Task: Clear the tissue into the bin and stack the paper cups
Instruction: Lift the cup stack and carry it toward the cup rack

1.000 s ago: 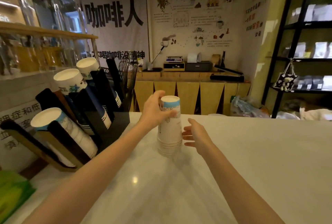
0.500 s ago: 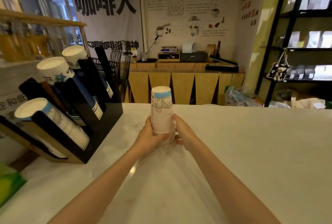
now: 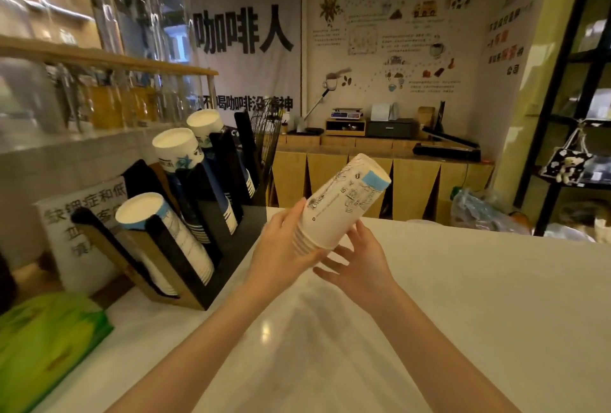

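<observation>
A stack of nested white paper cups [image 3: 344, 201] with black drawings and a blue band is held in the air above the white counter [image 3: 463, 297], tilted with its closed end up and to the right. My left hand [image 3: 281, 253] grips the stack around its lower rims. My right hand [image 3: 360, 263] is just below and right of the rims, fingers spread, touching or nearly touching them. No tissue or bin is in view.
A black cup holder [image 3: 211, 240] at the left carries three slanted stacks of paper cups [image 3: 165, 234]. A green packet [image 3: 43, 346] lies at the near left corner. A wooden sideboard [image 3: 363, 174] and black shelving [image 3: 568, 114] stand behind the counter.
The stack stood upright on the counter, then both hands closed round its base. Now it is lifted and tipped to the right, and my right hand has opened beneath it.
</observation>
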The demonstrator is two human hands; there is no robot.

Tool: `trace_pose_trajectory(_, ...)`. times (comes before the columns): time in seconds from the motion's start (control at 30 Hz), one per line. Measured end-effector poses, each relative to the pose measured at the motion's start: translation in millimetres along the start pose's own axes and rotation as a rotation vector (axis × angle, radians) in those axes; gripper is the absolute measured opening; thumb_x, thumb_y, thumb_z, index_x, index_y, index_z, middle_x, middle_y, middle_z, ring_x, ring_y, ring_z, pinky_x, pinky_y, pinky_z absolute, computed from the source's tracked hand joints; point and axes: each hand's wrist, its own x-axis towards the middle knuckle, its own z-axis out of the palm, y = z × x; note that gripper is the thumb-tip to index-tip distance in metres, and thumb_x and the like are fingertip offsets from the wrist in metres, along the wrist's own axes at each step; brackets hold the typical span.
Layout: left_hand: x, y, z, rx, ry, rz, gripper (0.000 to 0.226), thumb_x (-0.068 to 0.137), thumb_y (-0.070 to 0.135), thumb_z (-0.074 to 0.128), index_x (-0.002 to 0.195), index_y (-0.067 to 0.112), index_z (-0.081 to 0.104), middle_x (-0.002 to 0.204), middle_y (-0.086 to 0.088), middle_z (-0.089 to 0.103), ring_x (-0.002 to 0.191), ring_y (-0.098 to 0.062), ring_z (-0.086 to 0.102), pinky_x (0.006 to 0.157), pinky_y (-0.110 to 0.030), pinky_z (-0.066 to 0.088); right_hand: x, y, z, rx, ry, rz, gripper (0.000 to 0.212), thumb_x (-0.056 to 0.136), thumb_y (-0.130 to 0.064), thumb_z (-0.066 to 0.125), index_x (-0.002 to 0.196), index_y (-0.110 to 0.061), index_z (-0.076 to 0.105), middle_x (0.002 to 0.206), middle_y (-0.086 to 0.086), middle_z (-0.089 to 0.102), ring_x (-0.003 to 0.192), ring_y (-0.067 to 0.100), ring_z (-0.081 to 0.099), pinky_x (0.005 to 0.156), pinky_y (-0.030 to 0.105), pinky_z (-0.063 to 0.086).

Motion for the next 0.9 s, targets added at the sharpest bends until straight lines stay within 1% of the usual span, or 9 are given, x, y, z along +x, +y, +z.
trace_pose_trajectory(0.1,-0.4,3.3,-30.9,0.107,0.093,0.089,0.092,0.068,0.051,0.067,0.142,0.029,0.017,0.140,-0.003,0.038,0.128,-0.019,0.035,0.105,-0.044,0.038,-9.8,0.7,23.6,0.058,-0.109,-0.052,0.041,0.088,-0.046,0.047,0.125,-0.030,0.052,0.128,0.014,0.052,0.114,0.037,0.054,0.093,0.053,0.048)
trace_pose_trajectory(0.27,-3.4,9.1,-94.3,0.152,0.282,0.155,0.089,0.065,0.053,0.068,0.139,0.029,0.026,0.133,0.000,0.045,0.124,-0.016,0.039,0.100,-0.033,0.035,-24.5,-4.9,82.2,0.055,-0.258,-0.125,0.043,0.090,-0.046,0.044,0.130,-0.033,0.049,0.133,0.010,0.052,0.120,0.035,0.051,0.102,0.054,0.042)
trace_pose_trajectory(0.4,-8.3,4.5,-152.4,0.170,0.381,0.194,0.090,0.060,0.062,0.063,0.137,0.026,0.031,0.132,0.000,0.047,0.121,-0.014,0.041,0.099,-0.030,0.033,-30.0,-6.6,127.1,0.017,-0.407,-0.157,0.048,0.085,-0.044,0.049,0.131,-0.031,0.049,0.134,0.011,0.053,0.119,0.032,0.053,0.103,0.052,0.041)
trace_pose_trajectory(0.47,-11.5,-2.5,-176.8,0.170,0.407,0.205,0.090,0.059,0.059,0.066,0.135,0.025,0.034,0.130,0.000,0.048,0.117,-0.010,0.041,0.098,-0.030,0.036,-30.5,-2.1,148.8,0.000,-0.445,-0.151,0.043,0.089,-0.041,0.046,0.131,-0.029,0.049,0.132,0.011,0.054,0.118,0.031,0.054,0.102,0.049,0.042)
trace_pose_trajectory(0.6,-18.5,-28.5,-202.6,0.099,0.419,0.137,0.088,0.060,0.044,0.077,0.135,0.024,0.035,0.130,-0.001,0.048,0.114,-0.004,0.040,0.094,-0.026,0.037,-25.5,15.3,184.2,-0.094,-0.423,-0.118,0.042,0.095,-0.040,0.039,0.134,-0.029,0.045,0.135,0.010,0.051,0.123,0.031,0.049,0.104,0.049,0.039)
trace_pose_trajectory(0.7,-23.7,-49.1,-206.0,0.049,0.373,0.086,0.088,0.060,0.047,0.074,0.135,0.024,0.034,0.131,0.001,0.048,0.115,-0.004,0.042,0.091,-0.019,0.040,-21.8,29.5,197.2,-0.223,-0.385,-0.130,0.043,0.094,-0.045,0.037,0.134,-0.033,0.045,0.129,0.001,0.054,0.122,0.026,0.049,0.105,0.052,0.036)
trace_pose_trajectory(0.8,-28.2,-64.7,-201.1,-0.006,0.344,0.027,0.085,0.058,0.055,0.070,0.130,0.029,0.035,0.127,0.008,0.051,0.110,-0.002,0.045,0.080,-0.007,0.036,-19.8,39.3,202.4,-0.319,-0.348,-0.157,0.043,0.092,-0.048,0.037,0.131,-0.033,0.046,0.121,-0.003,0.054,0.117,0.020,0.048,0.099,0.043,0.038)
trace_pose_trajectory(0.87,-32.0,-72.7,-196.6,-0.057,0.334,-0.024,0.080,0.060,0.050,0.073,0.128,0.031,0.036,0.121,0.013,0.050,0.110,-0.004,0.047,0.083,-0.012,0.040,-19.4,44.6,205.0,-0.383,-0.316,-0.182,0.044,0.092,-0.049,0.035,0.133,-0.035,0.043,0.118,-0.007,0.051,0.113,0.016,0.046,0.094,0.037,0.036)
trace_pose_trajectory(0.9,-33.1,-76.6,-194.6,-0.054,0.334,-0.044,0.078,0.062,0.047,0.074,0.128,0.030,0.036,0.119,0.013,0.051,0.111,-0.006,0.048,0.089,-0.020,0.043,-19.1,47.5,205.7,-0.415,-0.305,-0.186,0.045,0.093,-0.049,0.034,0.134,-0.035,0.042,0.118,-0.008,0.049,0.111,0.014,0.044,0.093,0.035,0.034)
